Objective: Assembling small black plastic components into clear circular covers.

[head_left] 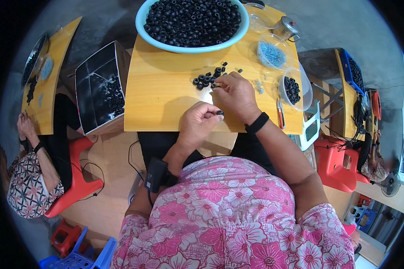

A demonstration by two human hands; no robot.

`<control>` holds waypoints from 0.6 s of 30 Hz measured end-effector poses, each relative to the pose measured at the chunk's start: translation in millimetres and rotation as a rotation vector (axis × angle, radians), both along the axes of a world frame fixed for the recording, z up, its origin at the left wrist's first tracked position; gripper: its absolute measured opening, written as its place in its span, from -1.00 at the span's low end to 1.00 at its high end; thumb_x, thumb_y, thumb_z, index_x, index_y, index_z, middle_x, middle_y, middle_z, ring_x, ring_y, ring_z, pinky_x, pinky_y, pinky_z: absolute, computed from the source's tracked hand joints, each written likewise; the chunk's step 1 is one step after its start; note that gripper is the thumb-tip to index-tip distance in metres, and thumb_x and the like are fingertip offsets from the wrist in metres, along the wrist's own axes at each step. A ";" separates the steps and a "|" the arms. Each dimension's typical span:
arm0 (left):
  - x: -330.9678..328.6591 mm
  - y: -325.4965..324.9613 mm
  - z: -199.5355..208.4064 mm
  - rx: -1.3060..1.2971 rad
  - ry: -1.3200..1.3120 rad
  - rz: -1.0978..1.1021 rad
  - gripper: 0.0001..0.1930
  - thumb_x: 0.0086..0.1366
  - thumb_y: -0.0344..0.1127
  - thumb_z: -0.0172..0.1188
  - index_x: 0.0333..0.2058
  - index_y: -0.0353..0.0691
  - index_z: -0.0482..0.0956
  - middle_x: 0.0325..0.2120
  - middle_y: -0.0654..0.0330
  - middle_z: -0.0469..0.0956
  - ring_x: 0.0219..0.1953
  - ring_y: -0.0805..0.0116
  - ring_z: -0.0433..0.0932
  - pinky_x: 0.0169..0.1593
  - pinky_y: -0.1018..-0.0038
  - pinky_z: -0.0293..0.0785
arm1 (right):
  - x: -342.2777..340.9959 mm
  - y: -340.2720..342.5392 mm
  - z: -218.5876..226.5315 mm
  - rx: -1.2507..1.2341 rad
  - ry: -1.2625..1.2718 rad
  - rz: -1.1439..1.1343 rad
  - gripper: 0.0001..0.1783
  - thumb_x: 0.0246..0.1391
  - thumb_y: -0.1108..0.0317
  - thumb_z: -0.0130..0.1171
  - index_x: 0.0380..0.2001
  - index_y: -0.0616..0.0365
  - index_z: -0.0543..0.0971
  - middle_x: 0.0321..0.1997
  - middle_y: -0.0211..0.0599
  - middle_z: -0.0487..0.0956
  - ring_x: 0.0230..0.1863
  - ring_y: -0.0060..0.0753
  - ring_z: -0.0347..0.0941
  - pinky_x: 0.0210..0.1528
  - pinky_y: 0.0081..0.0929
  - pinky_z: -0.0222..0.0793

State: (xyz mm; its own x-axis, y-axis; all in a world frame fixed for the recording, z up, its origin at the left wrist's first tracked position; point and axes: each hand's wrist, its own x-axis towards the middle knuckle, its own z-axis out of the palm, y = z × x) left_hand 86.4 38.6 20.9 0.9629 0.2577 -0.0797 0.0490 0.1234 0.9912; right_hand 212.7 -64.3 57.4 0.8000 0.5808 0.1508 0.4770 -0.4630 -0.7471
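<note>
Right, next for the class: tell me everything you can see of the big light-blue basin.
The basin is wide, round and smooth, apparently plastic, with a light-blue rim. It sits upright on the far part of the yellow, wood-look table, its far side cut off by the picture's edge. A heap of small black pieces fills it, many showing round holes.

small assembly workshop, by the look of it. yellow work table [157,98] bears a pale blue basin [188,48] heaped with small black parts [191,22]. similar table [63,58] at left, with a seated co-worker [36,184]; another table [349,117] at right. red plastic stools [332,168], carton [105,126] of more parts.
</note>
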 end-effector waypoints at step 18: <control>1.6 -0.6 2.2 0.037 -0.004 0.011 -0.88 0.14 -0.49 0.27 -0.34 -0.34 0.55 -0.41 0.26 0.52 -0.37 0.55 0.54 -0.25 0.60 0.50 | -0.3 9.7 0.3 -0.254 -0.219 -0.010 -0.85 -0.17 0.35 0.23 -0.48 0.16 0.61 -0.37 -0.14 0.54 -0.36 -0.04 0.51 -0.30 -0.17 0.44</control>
State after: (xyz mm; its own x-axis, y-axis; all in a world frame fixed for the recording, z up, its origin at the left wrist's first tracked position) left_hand 87.9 38.0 23.1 0.9602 0.2712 -0.0660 0.0439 0.0867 0.9953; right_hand 212.4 -54.6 57.7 0.7704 0.6141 0.1713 0.6081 -0.6270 -0.4870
